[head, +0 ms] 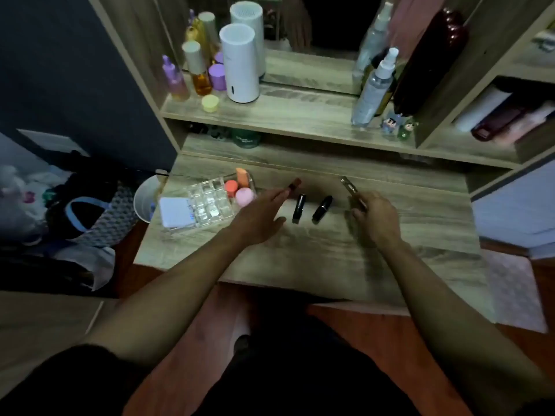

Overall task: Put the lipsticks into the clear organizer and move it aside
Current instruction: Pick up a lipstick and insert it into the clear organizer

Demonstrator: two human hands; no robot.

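Observation:
A clear organizer [210, 205] with several small compartments stands at the left of the wooden desk [315, 256]. Two black lipsticks [298, 208] [322, 209] lie side by side in the middle of the desk. A reddish-brown lipstick [293, 184] lies just behind them. My left hand [258, 219] stretches flat over the desk, fingers apart, with its fingertips right at the reddish-brown lipstick; whether they touch it is blurred. My right hand [375, 217] is closed around a slim gold lipstick [350, 187], which sticks out up and to the left.
The organizer holds an orange sponge [241, 176], a red one [231, 187], a pink one [244, 197] and a white compact [175, 211]. A raised shelf [285, 115] behind carries bottles and a white cylinder [239, 63]. A white bin [147, 198] stands beside the desk's left edge.

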